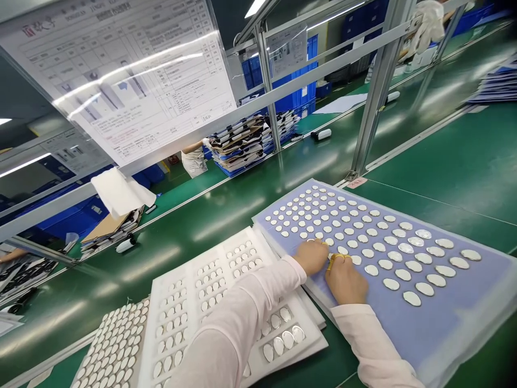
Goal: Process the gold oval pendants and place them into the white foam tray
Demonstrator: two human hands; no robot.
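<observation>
A pale blue foam sheet (pixel 444 318) lies at the right, covered with rows of small oval silvery discs (pixel 406 265). My left hand (pixel 312 255) and my right hand (pixel 346 278) meet at the sheet's near-left part, fingers curled down onto the discs; yellow finger cots show on the right fingertips. What they pinch is too small to make out. Left of the sheet sits a white tray (pixel 226 302) with pockets, several holding discs (pixel 283 339). Another white tray (pixel 111 345) of round pieces lies further left.
The green bench (pixel 444 161) runs under an aluminium frame post (pixel 374 97) with a laminated instruction sheet (pixel 121 70) hung overhead. Beyond are stacks of cards (pixel 242 143), blue crates (pixel 299 91), a white cloth (pixel 121 191), and another person's arm (pixel 194 156).
</observation>
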